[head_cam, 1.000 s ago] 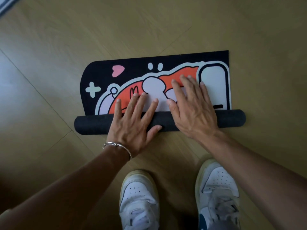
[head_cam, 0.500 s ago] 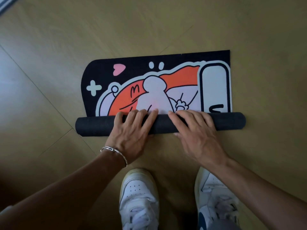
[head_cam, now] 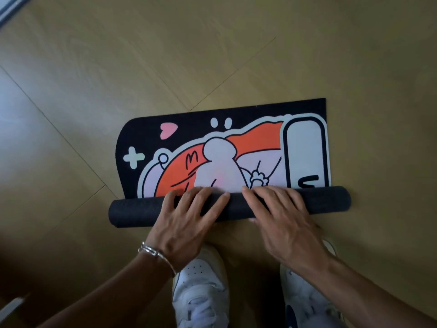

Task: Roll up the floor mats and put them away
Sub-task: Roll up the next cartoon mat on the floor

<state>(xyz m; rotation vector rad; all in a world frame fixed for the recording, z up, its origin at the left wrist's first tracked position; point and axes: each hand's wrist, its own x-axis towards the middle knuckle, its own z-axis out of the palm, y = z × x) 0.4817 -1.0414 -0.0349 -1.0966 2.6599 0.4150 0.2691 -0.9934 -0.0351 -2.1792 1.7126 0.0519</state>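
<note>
Lying on the wooden floor (head_cam: 94, 67), the floor mat (head_cam: 236, 147) is showing in the head view as partly rolled: its near edge is forming a dark grey roll (head_cam: 132, 213) running left to right, while the far portion is lying flat with a black ground, an orange and white cartoon print, a pink heart and a pale cross. The left hand (head_cam: 186, 223) is resting palm down on the roll left of centre, its fingers (head_cam: 201, 197) spreading over the top and reaching the printed surface. The right hand (head_cam: 281, 221) is resting just beside it, right of centre, its fingers (head_cam: 267, 197) likewise spreading flat across the roll. Neither hand is pinching; both are pressing from above. A silver bracelet (head_cam: 156, 254) is sitting on the left wrist. Two white sneakers (head_cam: 201, 287) are standing on the floor just behind the roll, beneath the forearms.
</note>
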